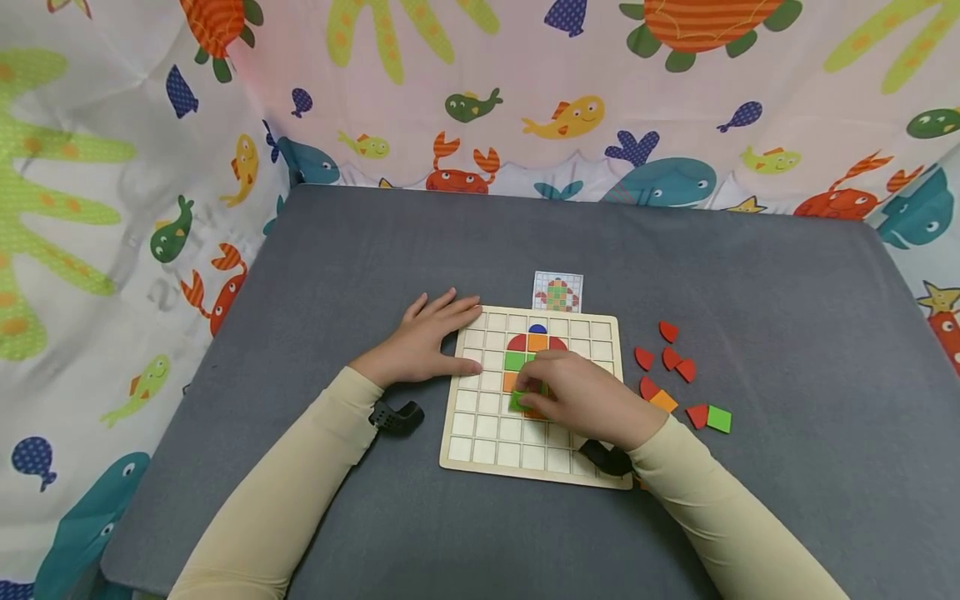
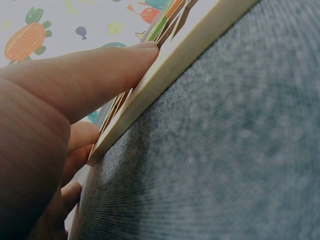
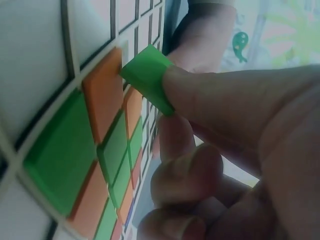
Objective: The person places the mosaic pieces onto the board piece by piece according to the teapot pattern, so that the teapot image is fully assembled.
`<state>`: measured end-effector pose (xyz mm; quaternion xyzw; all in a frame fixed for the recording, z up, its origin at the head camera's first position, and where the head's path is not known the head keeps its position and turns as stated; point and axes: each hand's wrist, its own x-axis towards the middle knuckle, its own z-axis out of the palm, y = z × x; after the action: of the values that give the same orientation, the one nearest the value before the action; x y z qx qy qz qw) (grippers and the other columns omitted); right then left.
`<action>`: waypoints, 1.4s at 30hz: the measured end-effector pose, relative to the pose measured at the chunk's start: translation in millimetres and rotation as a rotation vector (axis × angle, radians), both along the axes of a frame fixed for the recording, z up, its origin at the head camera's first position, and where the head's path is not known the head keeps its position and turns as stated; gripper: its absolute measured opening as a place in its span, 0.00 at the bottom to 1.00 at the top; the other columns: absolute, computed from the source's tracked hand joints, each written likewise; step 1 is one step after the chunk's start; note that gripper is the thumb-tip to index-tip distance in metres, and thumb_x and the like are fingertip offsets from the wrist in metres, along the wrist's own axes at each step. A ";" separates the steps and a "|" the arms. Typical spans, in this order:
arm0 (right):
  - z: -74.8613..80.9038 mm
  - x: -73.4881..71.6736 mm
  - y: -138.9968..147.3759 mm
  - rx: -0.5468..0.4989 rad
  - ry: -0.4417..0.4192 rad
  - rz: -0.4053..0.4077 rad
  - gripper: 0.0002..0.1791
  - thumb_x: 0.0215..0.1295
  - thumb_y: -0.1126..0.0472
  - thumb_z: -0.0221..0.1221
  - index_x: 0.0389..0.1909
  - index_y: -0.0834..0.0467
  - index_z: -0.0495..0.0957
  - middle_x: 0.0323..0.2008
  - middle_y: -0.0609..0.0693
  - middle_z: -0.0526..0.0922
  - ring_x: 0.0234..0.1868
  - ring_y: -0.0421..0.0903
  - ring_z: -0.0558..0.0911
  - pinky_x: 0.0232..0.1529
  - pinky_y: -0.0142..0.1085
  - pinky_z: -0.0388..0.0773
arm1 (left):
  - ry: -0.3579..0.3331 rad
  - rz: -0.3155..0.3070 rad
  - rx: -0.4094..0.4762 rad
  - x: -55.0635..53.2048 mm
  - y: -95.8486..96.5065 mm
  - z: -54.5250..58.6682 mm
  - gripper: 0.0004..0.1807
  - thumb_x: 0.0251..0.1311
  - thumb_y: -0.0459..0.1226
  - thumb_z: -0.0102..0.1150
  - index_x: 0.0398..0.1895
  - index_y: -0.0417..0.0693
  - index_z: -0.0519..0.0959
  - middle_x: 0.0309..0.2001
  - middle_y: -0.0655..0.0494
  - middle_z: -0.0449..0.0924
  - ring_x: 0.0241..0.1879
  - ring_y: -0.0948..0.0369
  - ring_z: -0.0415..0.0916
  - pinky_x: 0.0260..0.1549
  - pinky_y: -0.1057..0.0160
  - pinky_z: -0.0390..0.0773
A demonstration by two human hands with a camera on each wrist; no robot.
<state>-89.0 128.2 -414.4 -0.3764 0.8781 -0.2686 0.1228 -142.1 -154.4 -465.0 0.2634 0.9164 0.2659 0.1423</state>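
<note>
My right hand is over the middle of a wooden grid board, pinching a green square tile between thumb and finger. In the right wrist view the tile is tilted, close to an orange tile and a green tile set in the grid. Across the board's upper left edge lies my left hand, fingers spread and thumb on the rim. Inset tiles include a blue half-round at the top and a red quarter-round; my right hand hides some of the others.
Right of the board lie several loose red quarter-round tiles, an orange tile and a green square. A printed pattern card lies at the board's far edge. The grey table meets a sea-animal curtain behind.
</note>
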 end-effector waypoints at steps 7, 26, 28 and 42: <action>-4.5 -1.2 -9.6 0.013 0.034 0.018 0.03 0.67 0.62 0.72 0.38 0.52 0.87 0.35 0.39 0.85 0.34 0.35 0.79 0.41 0.35 0.81 | 0.004 -0.004 0.004 0.2 0.1 2.2 0.51 0.65 0.62 0.67 0.85 0.56 0.57 0.85 0.61 0.50 0.85 0.53 0.35 0.79 0.40 0.25; -6.6 4.3 -3.1 0.025 0.037 0.003 0.06 0.67 0.65 0.70 0.34 0.49 0.87 0.33 0.38 0.81 0.32 0.34 0.76 0.37 0.32 0.78 | 0.008 -0.001 0.002 0.3 3.9 2.1 0.52 0.63 0.62 0.68 0.85 0.56 0.57 0.85 0.62 0.51 0.85 0.53 0.36 0.79 0.40 0.26; -4.6 4.5 1.5 0.029 0.031 -0.005 0.05 0.67 0.64 0.71 0.34 0.49 0.88 0.33 0.37 0.81 0.33 0.34 0.76 0.37 0.32 0.78 | 0.009 -0.003 -0.001 -0.1 4.4 1.6 0.52 0.63 0.62 0.68 0.85 0.57 0.57 0.85 0.62 0.50 0.85 0.53 0.36 0.79 0.40 0.26; 8.9 3.5 53.3 0.083 0.013 -0.126 0.03 0.67 0.63 0.71 0.38 0.53 0.90 0.34 0.39 0.86 0.35 0.36 0.79 0.37 0.35 0.80 | -0.005 0.005 -0.014 0.6 1.1 -0.3 0.53 0.63 0.64 0.67 0.86 0.59 0.55 0.85 0.64 0.49 0.85 0.55 0.33 0.78 0.41 0.24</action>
<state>-85.5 181.5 -405.5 -0.3167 0.9112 -0.2366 0.1155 -141.5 -153.2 -465.3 0.2595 0.9185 0.2604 0.1456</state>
